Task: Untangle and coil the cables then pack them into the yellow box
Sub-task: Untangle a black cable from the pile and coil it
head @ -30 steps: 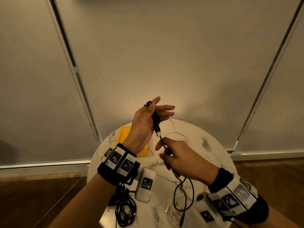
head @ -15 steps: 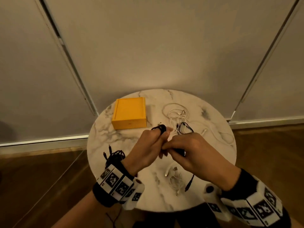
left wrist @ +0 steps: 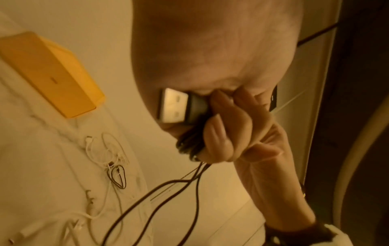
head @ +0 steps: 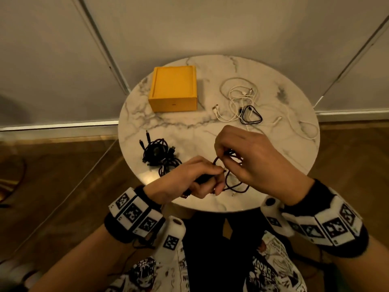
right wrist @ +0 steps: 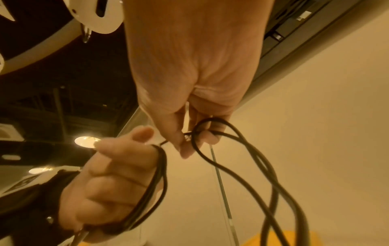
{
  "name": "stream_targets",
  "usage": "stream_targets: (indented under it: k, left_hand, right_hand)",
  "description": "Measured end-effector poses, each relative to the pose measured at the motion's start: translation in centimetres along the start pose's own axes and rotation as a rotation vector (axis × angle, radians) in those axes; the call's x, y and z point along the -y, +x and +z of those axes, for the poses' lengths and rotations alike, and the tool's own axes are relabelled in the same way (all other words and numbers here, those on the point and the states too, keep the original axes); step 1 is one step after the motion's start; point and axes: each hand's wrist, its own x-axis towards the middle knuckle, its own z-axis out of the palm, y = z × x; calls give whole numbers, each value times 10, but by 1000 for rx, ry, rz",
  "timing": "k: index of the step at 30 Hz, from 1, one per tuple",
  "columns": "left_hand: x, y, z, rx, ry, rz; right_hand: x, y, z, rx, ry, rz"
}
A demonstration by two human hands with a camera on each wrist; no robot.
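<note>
Round marble table (head: 185, 127): yellow box (head: 173, 89), white cables (head: 237, 98), black cable bundle (head: 157, 154).

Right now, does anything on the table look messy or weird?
Yes. The white cables lie in a loose tangle beside the yellow box, with a small black cable caught among them. The black bundle near the left edge looks knotted too. Nothing looks broken.

dim warm light, soft motion blur, wide-angle bending at the edges.
</note>
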Motion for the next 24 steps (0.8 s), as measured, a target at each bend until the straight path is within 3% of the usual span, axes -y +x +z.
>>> stream_targets:
  k: [5, 9, 14, 19, 24]
  left_hand:
    - [13, -3, 3, 34, -241, 44]
    - [21, -12, 10, 81, -381, 81]
    - [16, -11, 6, 11, -612, 177]
    - [5, -13, 5, -193, -700, 287]
    - [-5, -18, -1, -211, -750, 407]
  right_hand:
    - [1, -10, 26, -188, 370, 231]
    - [6, -25, 44, -212, 556, 342]
    - [12, -39, 60, -290, 775, 480]
    - [18, -43, 59, -301, 912, 534]
    - [19, -47, 48, -384, 1025, 592]
